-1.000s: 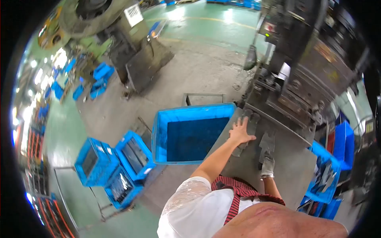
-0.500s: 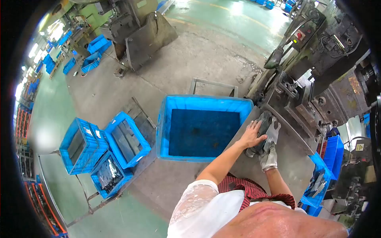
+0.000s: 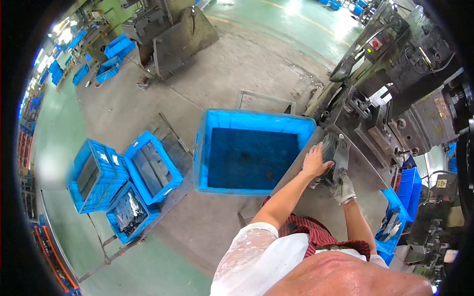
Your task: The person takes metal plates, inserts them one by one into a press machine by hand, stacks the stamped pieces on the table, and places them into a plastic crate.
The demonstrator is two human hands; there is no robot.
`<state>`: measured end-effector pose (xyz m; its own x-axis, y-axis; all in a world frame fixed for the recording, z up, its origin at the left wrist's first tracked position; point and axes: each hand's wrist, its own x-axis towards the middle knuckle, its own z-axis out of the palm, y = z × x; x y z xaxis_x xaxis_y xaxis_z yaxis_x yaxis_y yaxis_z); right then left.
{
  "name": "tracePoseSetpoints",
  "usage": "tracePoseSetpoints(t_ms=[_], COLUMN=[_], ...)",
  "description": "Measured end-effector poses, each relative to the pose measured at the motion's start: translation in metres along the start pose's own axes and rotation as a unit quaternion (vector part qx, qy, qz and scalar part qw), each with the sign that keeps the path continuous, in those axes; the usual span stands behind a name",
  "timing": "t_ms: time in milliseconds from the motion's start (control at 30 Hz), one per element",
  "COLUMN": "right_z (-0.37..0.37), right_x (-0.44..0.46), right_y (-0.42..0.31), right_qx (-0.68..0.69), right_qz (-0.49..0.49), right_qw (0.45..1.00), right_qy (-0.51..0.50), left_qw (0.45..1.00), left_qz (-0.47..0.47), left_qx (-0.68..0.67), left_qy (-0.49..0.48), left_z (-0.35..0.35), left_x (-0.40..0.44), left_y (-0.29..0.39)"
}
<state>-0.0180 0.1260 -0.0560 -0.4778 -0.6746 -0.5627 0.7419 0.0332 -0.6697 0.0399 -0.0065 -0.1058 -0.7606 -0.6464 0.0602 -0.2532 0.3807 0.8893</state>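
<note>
Partly, the spread left hand [image 3: 316, 162] hides dark pieces [image 3: 330, 143]; right hand [image 3: 344, 188] grips metal plate [image 3: 341, 154].

i see gray concrete [image 3: 247, 64] through the upper middle of the frame; green floor [image 3: 276, 17] shines at the top, a yellow line [image 3: 273, 4] crossing it; orange-barred shelving [image 3: 59, 256], perhaps, lines the lower left edge.

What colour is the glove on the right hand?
The glove is greyish white; it shows best in the head view.
</note>
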Motion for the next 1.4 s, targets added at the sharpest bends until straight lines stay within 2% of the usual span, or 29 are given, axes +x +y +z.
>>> tracePoseSetpoints(t_ms=[100,200,300,367,433,467,500,533,567,600,633,667,733,833,900,933,1000,1067,1167,1200,1267,1300,1400], right_z=[-0.023,-0.038,-0.055,-0.122,-0.125,-0.125,-0.124,-0.118,-0.112,-0.069,-0.083,-0.1,-0.137,-0.157,-0.124,-0.091,-0.078,-0.104,-0.085,-0.097,-0.123,-0.114,-0.126], right_x=[0.003,-0.012,-0.03,-0.006,-0.026,-0.03,-0.034,-0.04,-0.047,-0.066,-0.061,-0.052,-0.034,-0.022,-0.035,-0.051,-0.031,0.018,0.023,0.038,0.071,0.06,0.075], right_y=[0.002,0.0,-0.009,0.004,0.011,0.009,0.007,0.003,0.0,-0.02,-0.015,-0.005,0.019,0.015,-0.022,-0.056,-0.085,-0.099,-0.13,-0.138,-0.148,-0.157,-0.15], right_qx=[-0.159,-0.355,-0.38,-0.552,-0.64,-0.644,-0.647,-0.587,-0.52,-0.369,-0.4,-0.433,-0.516,-0.533,-0.438,-0.345,-0.175,-0.317,-0.285,-0.44,-0.705,-0.729,-0.551], right_qz=[-0.037,-0.071,-0.016,-0.108,-0.199,-0.221,-0.244,-0.164,-0.086,0.068,0.052,0.034,-0.174,-0.452,-0.439,-0.334,-0.378,-0.462,-0.427,-0.438,-0.417,-0.332,-0.502], right_qw=[0.981,0.908,0.902,0.809,0.727,0.719,0.71,0.779,0.833,0.906,0.897,0.887,0.824,0.688,0.748,0.841,0.877,0.783,0.806,0.723,0.497,0.532,0.6], right_qy=[0.103,0.212,0.205,0.171,0.148,0.141,0.134,0.144,0.166,0.198,0.18,0.158,0.16,0.194,0.237,0.251,0.239,0.271,0.295,0.303,0.288,0.275,0.291], left_qw=[0.999,1.0,1.0,0.999,0.998,0.998,0.998,0.998,0.999,1.0,0.999,0.999,0.992,0.983,0.987,0.989,0.988,0.987,0.983,0.981,0.976,0.974,0.969], left_qz=[-0.02,-0.016,-0.008,-0.011,-0.021,-0.039,-0.028,-0.041,-0.005,-0.009,0.031,0.031,0.072,0.003,-0.058,-0.085,-0.071,-0.069,-0.081,-0.078,-0.074,-0.083,-0.106], left_qx=[0.02,0.024,0.025,0.033,0.05,0.039,0.063,0.052,0.04,0.009,0.009,0.034,0.105,0.18,0.15,0.115,0.13,0.138,0.144,0.159,0.191,0.194,0.2], left_qy=[-0.023,-0.008,0.016,0.003,-0.018,-0.029,0.0,-0.022,-0.011,-0.01,0.002,-0.004,0.015,0.022,-0.021,-0.038,-0.042,-0.05,-0.079,-0.077,-0.072,-0.078,-0.095], left_z=[-0.009,-0.001,0.009,0.008,0.002,-0.002,0.006,0.006,0.011,0.012,0.011,0.012,0.007,-0.009,-0.015,-0.017,-0.015,-0.015,-0.017,-0.017,-0.015,-0.014,-0.011], left_x=[0.005,0.006,0.005,0.008,0.006,0.005,0.005,0.009,0.014,0.017,0.018,0.019,0.022,0.018,0.021,0.021,0.024,0.028,0.031,0.032,0.034,0.034,0.031], left_y=[0.004,0.002,-0.003,-0.002,0.006,0.013,0.005,0.003,-0.007,-0.01,-0.008,-0.011,-0.012,0.004,0.007,0.012,0.016,0.016,0.016,0.015,0.009,0.01,0.012])
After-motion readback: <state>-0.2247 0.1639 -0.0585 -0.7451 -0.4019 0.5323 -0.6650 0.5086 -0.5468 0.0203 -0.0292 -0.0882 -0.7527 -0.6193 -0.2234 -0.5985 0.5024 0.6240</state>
